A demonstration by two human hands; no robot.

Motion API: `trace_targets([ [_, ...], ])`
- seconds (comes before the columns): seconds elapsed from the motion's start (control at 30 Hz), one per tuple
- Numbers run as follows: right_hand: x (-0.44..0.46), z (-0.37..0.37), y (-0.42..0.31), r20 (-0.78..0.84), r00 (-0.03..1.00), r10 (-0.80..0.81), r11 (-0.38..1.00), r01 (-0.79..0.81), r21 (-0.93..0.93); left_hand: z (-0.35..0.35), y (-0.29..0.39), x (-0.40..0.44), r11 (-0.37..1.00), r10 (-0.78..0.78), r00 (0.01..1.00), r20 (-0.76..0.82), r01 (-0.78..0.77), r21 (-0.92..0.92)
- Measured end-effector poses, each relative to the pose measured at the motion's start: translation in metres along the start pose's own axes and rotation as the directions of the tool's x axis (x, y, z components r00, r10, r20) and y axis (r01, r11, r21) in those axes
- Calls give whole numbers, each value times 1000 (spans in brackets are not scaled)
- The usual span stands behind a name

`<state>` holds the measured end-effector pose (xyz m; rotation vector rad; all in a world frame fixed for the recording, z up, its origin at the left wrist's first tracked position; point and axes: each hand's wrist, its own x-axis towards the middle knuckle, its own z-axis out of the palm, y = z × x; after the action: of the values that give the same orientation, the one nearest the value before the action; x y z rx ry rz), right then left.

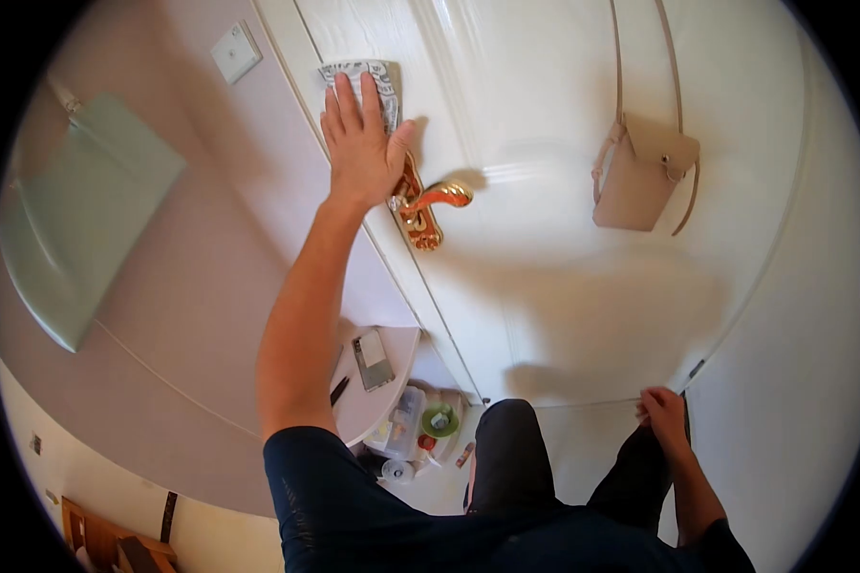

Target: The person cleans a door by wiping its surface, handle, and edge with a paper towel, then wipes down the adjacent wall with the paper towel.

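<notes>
My left hand (361, 158) lies flat with its fingers spread over a printed cloth or paper (388, 91), pressed against the white door (535, 105) near its left edge. Just below the palm is the gold door handle (440, 196) on its ornate plate. Down at the lower right, beside my knee, hangs my right hand (661, 413), its fingers curled; whether anything is inside them is hidden. A beige bag (640, 177) hangs by its straps on the door's right part.
Left of the door are a light switch (236, 53) and a pale green bag (86, 210). A corner shelf (387, 382) below carries a phone (373, 360); under it stand a clear plastic box (398, 425) and a green bowl (440, 420).
</notes>
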<state>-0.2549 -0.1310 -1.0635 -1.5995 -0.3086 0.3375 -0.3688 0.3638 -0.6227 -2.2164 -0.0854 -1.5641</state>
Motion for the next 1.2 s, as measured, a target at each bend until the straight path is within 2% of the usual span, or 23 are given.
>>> trace_targets([
  [0.1, 5, 51, -67, 83, 965, -248, 965, 254, -62, -8, -8, -5, 997, 65, 998, 25, -63, -41],
  [0.2, 0, 102, -159, 133, 822, -553, 800, 569, -190, -8, -13, -22, 985, 79, 996, 33, -73, -153],
  [0.27, 7, 130, -214, 202, 650, -733, 621, 760, -194, -10, -15, -38, 975, 83, 995, 53, -70, -211],
  [0.33, 17, 154, -271, 284, 447, -848, 383, 888, -256, -16, -15, -46, 960, 94, 993, 70, -71, -269],
  [0.4, 15, 184, -328, 313, 224, -923, 104, 929, -356, -23, -13, -55, 906, 57, 986, 155, 14, -424],
  [0.47, 24, 217, -365, 339, 107, -934, -44, 912, -408, -25, -7, -66, 877, 22, 986, 166, 61, -478],
  [0.5, 36, 233, -375, 348, 107, -932, -51, 907, -417, -22, -6, -72, 858, 11, 989, 146, 66, -509],
  [0.57, 59, 264, -380, 447, 77, -891, -178, 846, -502, -19, -1, -81, 829, -16, 992, 122, 81, -553],
  [0.6, 55, 274, -385, 449, 75, -890, -186, 840, -510, -18, 2, -84, 825, -15, 994, 111, 75, -560],
  [0.67, 48, 289, -389, 564, 360, -743, -35, 821, -570, -19, 7, -88, 756, -86, 987, 139, 155, -636],
  [0.8, 45, 293, -391, 535, 373, -758, -24, 803, -595, -25, 18, -89, 646, -179, 971, 161, 239, -725],
  [0.93, 35, 290, -384, 483, 400, -778, 67, 819, -570, -41, 38, -84, 655, -239, 954, 182, 297, -695],
  [1.0, 27, 285, -382, 456, 410, -790, 90, 813, -575, -43, 45, -83, 534, -307, 932, 194, 338, -775],
  [1.1, 22, 278, -383, 481, 404, -778, 87, 827, -555, -51, 57, -82, 511, -357, 909, 216, 384, -770],
  [1.2, 18, 271, -376, 449, 383, -807, 108, 843, -526, -60, 64, -85, 494, -366, 914, 173, 349, -797],
])
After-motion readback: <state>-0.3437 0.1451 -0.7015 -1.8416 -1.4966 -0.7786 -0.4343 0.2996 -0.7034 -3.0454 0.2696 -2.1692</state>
